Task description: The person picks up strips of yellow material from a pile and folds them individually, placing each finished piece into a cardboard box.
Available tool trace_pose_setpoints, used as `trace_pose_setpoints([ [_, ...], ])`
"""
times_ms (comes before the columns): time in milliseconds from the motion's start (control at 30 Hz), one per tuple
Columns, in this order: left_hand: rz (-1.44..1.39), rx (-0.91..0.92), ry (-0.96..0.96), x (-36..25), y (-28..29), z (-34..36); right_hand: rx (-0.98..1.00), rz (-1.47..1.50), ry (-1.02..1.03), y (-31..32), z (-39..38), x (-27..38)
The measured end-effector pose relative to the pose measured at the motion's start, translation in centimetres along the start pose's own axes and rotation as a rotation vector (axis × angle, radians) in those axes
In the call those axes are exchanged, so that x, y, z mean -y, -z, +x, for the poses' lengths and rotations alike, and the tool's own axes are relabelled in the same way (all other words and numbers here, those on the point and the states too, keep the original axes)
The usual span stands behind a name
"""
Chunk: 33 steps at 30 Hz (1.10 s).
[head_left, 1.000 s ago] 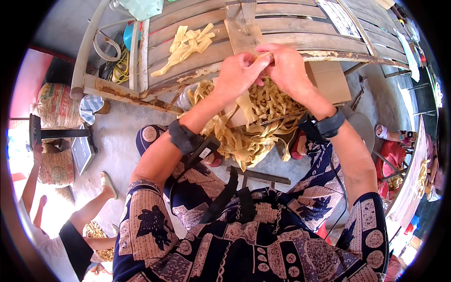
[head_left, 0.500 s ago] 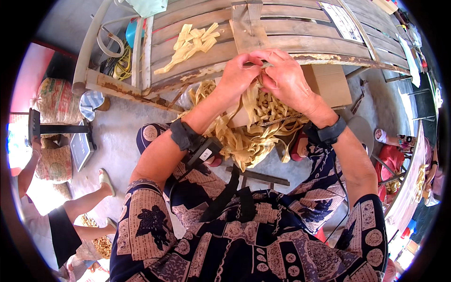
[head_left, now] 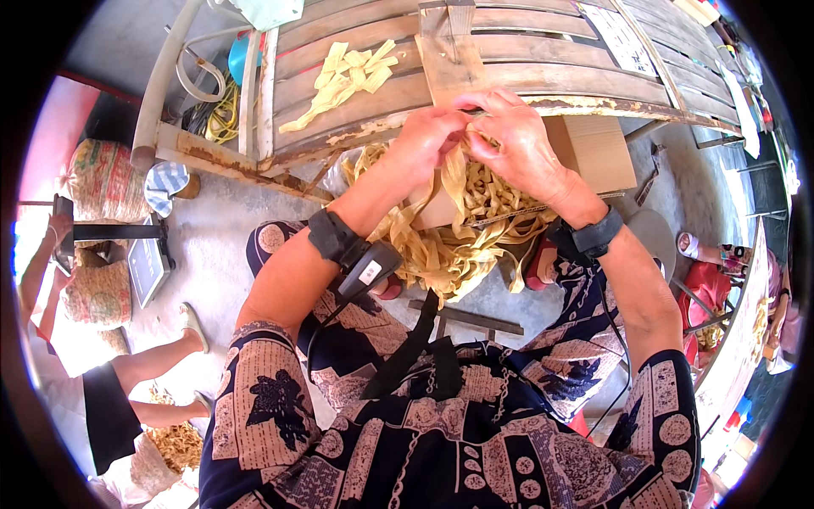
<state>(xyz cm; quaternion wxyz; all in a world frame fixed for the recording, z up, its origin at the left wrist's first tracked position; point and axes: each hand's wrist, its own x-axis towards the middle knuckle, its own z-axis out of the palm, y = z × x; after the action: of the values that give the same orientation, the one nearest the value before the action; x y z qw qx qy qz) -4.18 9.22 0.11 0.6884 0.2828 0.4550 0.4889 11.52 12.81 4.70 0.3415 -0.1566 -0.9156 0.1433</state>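
Close together at the near edge of the slatted wooden bench (head_left: 373,64), my left hand (head_left: 431,140) and my right hand (head_left: 515,140) are both closed, fingers pinched on a pale-yellow flat strip (head_left: 454,174). It hangs between them over a cardboard box; the fingertips hide its upper end. Inside the box lies a heap of knotted yellow pieces (head_left: 492,191). Long loose strips (head_left: 449,263) drape over its near side above my knees. A small bunch of strips (head_left: 348,81) rests on the bench, ahead and left of my hands.
An upright wooden board (head_left: 448,64) stands on the bench before my hands. The bench's rusty metal rim (head_left: 339,142) runs close by. On the left, a person (head_left: 110,407) stands by a platform scale (head_left: 151,263) and woven sacks (head_left: 97,293). A cable hangs along my right side.
My left hand has turned slightly inward and its fingers have drawn closer to my right hand; the strip hangs a little differently. The person at left has brought their hands to the scale's post.
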Motion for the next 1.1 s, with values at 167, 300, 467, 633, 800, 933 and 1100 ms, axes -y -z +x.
trace_pose_setpoints([
  [167,-0.162,0.13,-0.045,-1.5,-2.0,-1.6,-0.178,0.623,-0.467,1.2,0.6,-0.7],
  [300,-0.055,0.07,-0.225,-2.0,-4.0,-2.6,-0.394,1.08,-0.88,1.6,1.3,-3.0],
  [467,0.143,0.132,-0.149,-1.5,-3.3,-4.2,-0.599,0.985,-0.669,6.5,-0.4,-6.2],
  [633,0.032,0.175,-0.075,-2.0,-0.5,-3.4,-0.037,1.057,-0.966,5.7,0.6,-5.0],
  [800,-0.029,0.311,0.011,-2.2,-1.1,-3.0,0.196,0.892,-0.811,3.6,0.9,-1.4],
  [933,-0.05,0.294,0.085,-2.0,-1.6,-3.2,0.209,0.925,-0.785,3.2,0.9,-0.2],
  [1100,-0.043,0.386,0.039,-1.4,0.1,-2.6,-0.024,1.195,-0.979,2.0,0.6,-0.2],
])
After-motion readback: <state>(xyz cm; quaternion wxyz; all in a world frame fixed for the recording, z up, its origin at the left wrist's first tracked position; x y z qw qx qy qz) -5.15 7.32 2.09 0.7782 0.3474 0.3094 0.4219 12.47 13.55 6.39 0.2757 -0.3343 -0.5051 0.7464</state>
